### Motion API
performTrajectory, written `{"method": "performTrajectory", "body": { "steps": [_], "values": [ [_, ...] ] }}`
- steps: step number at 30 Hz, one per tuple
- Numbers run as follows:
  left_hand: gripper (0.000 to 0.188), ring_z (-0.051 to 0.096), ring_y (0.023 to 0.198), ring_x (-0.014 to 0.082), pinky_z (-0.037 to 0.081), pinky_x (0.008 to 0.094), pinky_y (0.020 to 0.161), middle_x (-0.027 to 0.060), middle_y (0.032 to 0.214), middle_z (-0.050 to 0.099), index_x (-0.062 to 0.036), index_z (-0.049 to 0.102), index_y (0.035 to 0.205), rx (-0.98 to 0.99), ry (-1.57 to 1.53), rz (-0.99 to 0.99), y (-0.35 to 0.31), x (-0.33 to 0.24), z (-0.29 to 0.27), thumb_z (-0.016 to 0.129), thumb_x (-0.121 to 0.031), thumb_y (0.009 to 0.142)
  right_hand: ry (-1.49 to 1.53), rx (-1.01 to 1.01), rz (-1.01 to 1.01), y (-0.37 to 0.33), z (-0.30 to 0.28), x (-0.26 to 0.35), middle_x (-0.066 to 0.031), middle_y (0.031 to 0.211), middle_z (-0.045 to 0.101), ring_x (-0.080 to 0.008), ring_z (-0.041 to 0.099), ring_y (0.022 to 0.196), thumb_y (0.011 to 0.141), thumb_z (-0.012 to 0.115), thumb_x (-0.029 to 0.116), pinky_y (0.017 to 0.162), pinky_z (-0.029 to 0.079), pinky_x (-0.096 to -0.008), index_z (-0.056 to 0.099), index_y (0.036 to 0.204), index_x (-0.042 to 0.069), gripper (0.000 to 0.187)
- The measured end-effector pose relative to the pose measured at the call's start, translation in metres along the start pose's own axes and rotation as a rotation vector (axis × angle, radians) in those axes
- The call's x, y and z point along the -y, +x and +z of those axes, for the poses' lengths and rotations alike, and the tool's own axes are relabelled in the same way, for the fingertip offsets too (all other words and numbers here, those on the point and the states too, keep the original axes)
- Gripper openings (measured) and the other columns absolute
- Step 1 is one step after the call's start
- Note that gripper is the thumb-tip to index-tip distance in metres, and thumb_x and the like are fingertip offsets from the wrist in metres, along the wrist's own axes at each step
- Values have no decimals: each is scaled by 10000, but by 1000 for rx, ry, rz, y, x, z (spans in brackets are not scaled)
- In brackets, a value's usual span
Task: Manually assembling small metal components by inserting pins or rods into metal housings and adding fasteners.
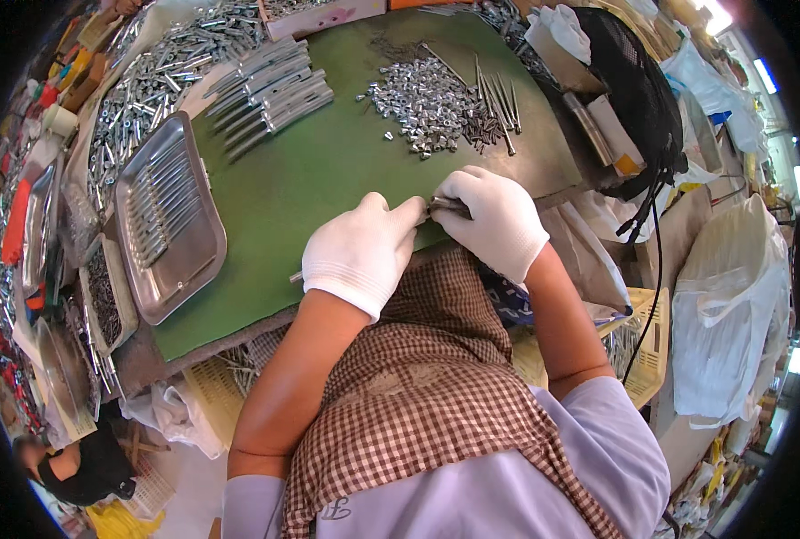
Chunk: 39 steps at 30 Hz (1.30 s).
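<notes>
Both my hands wear white knit gloves and meet over the near edge of the green work mat point(346, 153). My left hand point(360, 247) is closed round a slim metal rod point(296, 278), whose end sticks out by the wrist. My right hand point(494, 220) pinches a short grey metal piece point(450, 207) at the left fingertips. Whether rod and piece are joined is hidden by the fingers. Beyond the hands lies a heap of small silvery metal sleeves point(418, 99), with dark little pins point(483, 130) and several long thin rods point(501, 101) beside it.
At the left, a steel tray point(211, 247) holds a row of metal rods point(162, 202). Thicker metal tubes point(279, 94) lie stacked at the mat's far left, near a big pile of metal tubes point(153, 94). Yellow baskets point(647, 341) sit below the table edge; a black mesh bag point(633, 90) stands right.
</notes>
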<state>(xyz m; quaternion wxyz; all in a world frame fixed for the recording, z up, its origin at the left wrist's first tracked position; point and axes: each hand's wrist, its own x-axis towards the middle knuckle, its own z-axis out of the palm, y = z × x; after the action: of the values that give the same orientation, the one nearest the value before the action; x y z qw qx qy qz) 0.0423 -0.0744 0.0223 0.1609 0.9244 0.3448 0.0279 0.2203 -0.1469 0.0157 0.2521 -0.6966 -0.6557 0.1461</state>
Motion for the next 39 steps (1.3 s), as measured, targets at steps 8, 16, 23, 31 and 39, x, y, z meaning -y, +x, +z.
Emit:
{"method": "performTrajectory", "body": {
  "steps": [8,16,23,31,39],
  "values": [
    [262,620,665,312,518,415,591,107,830,564,-269,603,1185,-29,13,62,0,4,4,561,-281,926,15,53,53,1,1,2,-146,896,631,-346,629,836,802,686,180,733,499,-415,612,899,45,182],
    [301,634,684,340,529,438,609,134,838,569,-291,571,1248,59,38,63,3,1,-4,527,-290,950,639,-91,27,8,-1,-5,-60,840,588,-208,600,764,817,690,121,704,493,-302,586,917,25,174],
    [296,631,660,349,531,449,592,131,832,569,-324,570,1240,94,59,37,3,-2,-5,524,-294,949,1850,-319,93,32,33,5,21,529,301,-99,247,437,990,350,395,414,193,-273,485,697,42,478],
    [217,642,669,346,539,443,606,128,828,581,-221,594,1137,112,87,51,9,-6,-5,532,-287,940,1368,-402,55,21,45,8,-17,549,396,-93,294,466,1003,340,361,460,212,-268,462,602,46,523],
    [211,667,749,341,545,427,647,139,863,625,-128,616,1060,28,89,66,6,-5,-6,537,-278,935,1892,-385,91,30,43,1,26,479,247,-117,237,423,978,356,452,438,183,-291,474,634,39,549]
  ]
}}
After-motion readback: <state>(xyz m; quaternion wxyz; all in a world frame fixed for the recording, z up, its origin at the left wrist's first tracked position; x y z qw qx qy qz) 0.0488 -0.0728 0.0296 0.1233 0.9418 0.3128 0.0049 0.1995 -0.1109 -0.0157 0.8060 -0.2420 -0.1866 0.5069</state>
